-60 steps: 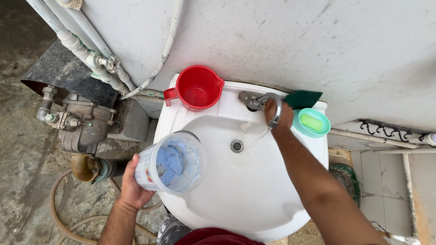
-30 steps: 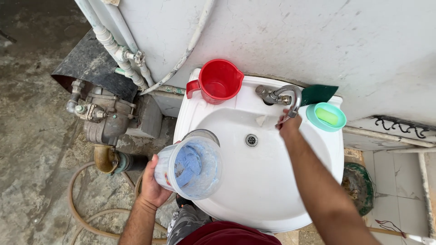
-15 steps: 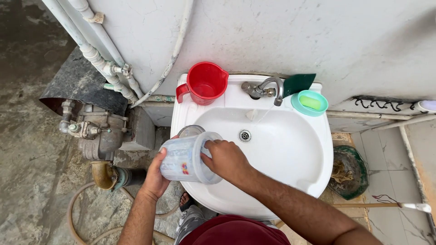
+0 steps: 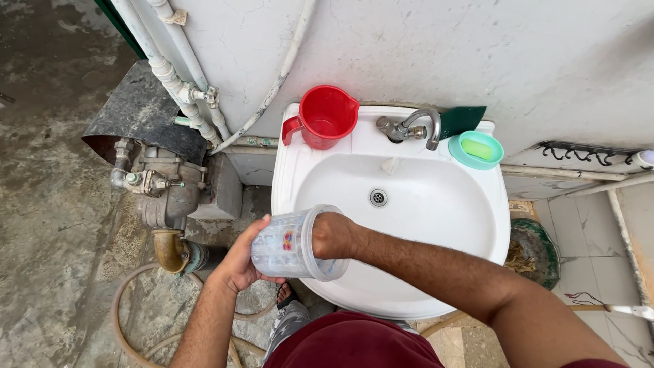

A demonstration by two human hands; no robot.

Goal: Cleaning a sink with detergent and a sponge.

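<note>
**Scrubbing inside of jug, mid-way**

Clear plastic jug [image 4: 289, 244] held on its side over front-left rim of white sink [image 4: 409, 286]. Left hand [image 4: 240, 262] wrapped round base; right hand [image 4: 334, 235] plunged in thru mouth, fingers hidden, so can't tell grip. Inside wash underway; rinse not seen yet. Vs 2 s ago: right hand off tap [image 4: 417, 126], now in jug; blue cloth no longer visible; water stream gone.

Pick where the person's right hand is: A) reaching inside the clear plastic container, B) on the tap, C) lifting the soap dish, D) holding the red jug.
A: the right hand goes in through the mouth of the clear plastic container, which the left hand grips from outside at the edge of the white sink.
</note>
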